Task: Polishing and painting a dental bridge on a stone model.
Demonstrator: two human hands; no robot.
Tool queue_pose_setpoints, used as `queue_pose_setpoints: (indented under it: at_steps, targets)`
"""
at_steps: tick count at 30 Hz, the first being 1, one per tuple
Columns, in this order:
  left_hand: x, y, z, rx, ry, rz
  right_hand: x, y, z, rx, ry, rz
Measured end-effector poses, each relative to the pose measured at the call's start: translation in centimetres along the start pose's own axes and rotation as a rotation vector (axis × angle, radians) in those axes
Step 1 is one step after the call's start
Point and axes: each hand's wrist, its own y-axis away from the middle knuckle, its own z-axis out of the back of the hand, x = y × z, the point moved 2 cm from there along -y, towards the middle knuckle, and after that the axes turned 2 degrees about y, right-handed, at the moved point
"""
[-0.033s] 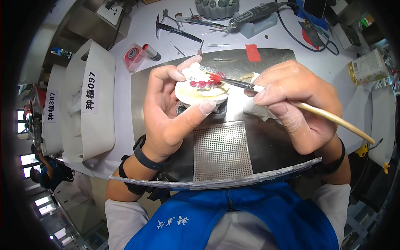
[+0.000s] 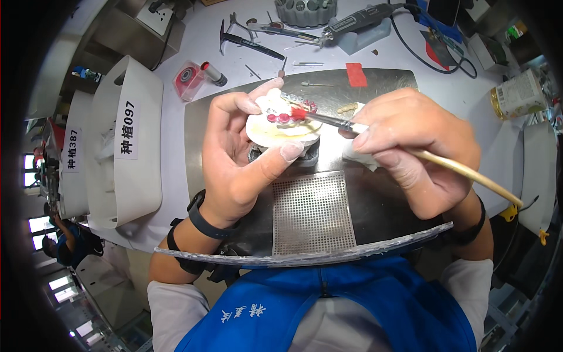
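Observation:
My left hand (image 2: pixel 234 158) is wrapped round a white plaster dental model (image 2: pixel 272 135), its thumb on the near edge. Several teeth along the model's arch are dark red, and a dark grey base (image 2: pixel 309 157) shows beneath it. My right hand (image 2: pixel 425 144) grips a thin brush (image 2: pixel 460 170) with a pale wooden handle, pinched near its metal collar. The brush's red bristles touch the red teeth on the right part of the arch. Beneath the right fingers lies a crumpled white cloth (image 2: pixel 359 156), partly hidden by that hand.
A perforated metal plate (image 2: pixel 314 214) lies on the dark work board (image 2: pixel 234 234). Farther back are a red square (image 2: pixel 355 74), a lipstick-like tube (image 2: pixel 213 74), a hammer (image 2: pixel 252 45) and a corded rotary tool (image 2: pixel 360 19). White bins (image 2: pixel 141 176) stand left; a jar (image 2: pixel 519 95) lies right.
My right hand and the brush have shifted slightly to the left and down, the bristles moving along the red teeth. My left hand and the dental model stay put.

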Motion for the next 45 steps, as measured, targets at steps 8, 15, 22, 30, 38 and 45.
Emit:
queue_pose_setpoints:
  at_steps: [8,15,22,30,38,45]
  targets:
    - [0.1,-0.1,0.2,-0.019,0.013,0.019,0.4,0.1,-0.4,-0.021,0.078,0.046]
    - [0.0,-0.1,0.1,-0.022,-0.039,0.015,0.3,0.1,-0.2,-0.017,-0.017,-0.002]
    - [-0.3,-0.1,0.0,-0.007,0.019,-0.015,0.4,0.1,-0.3,0.042,-0.045,0.020]
    - [-1.9,-1.1,0.5,0.204,-0.720,-0.537,-0.1,0.8,0.5,-0.236,-0.225,-0.132]
    - [-1.8,-1.5,0.0,0.272,-1.110,-0.892,-0.1,0.8,0.0,-0.121,-0.104,-0.104]
    - [-2.1,-1.3,-0.6,0.258,-1.250,-0.887,-0.1,0.3,-0.4,-0.051,-0.047,-0.013]
